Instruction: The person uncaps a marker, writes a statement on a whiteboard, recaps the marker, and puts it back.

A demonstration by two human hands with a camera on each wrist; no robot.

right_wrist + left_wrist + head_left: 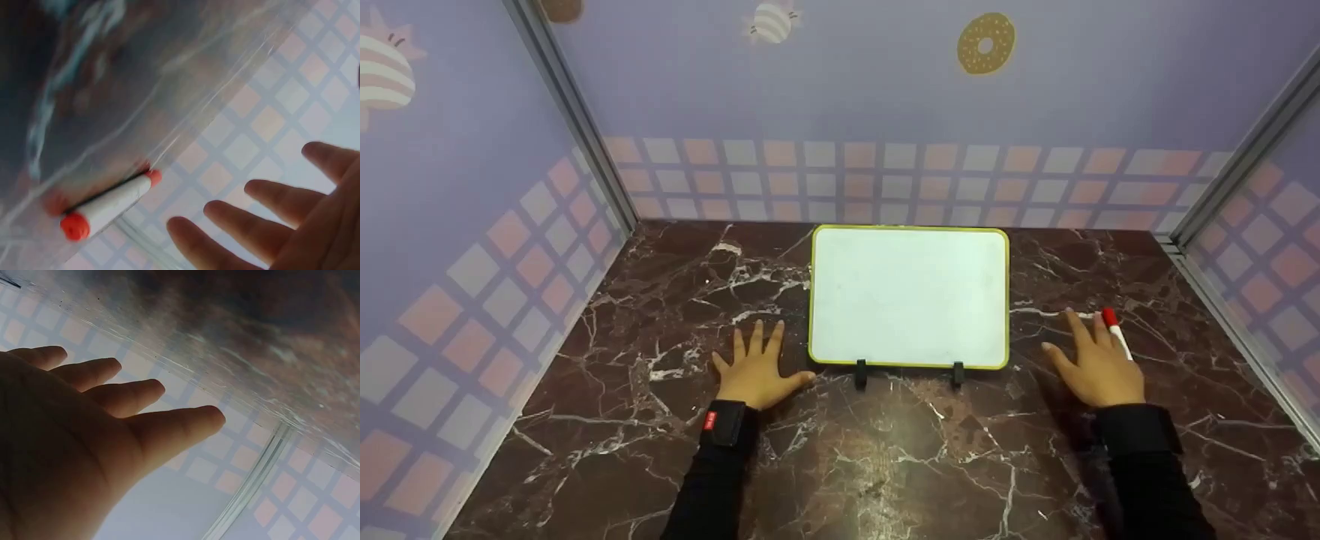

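Slantwise, marker (1121, 344), red cap (1110, 318) farthest.

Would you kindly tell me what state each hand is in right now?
Left hand: open, holding nothing.
Right hand: open, holding nothing, near the red-capped marker.
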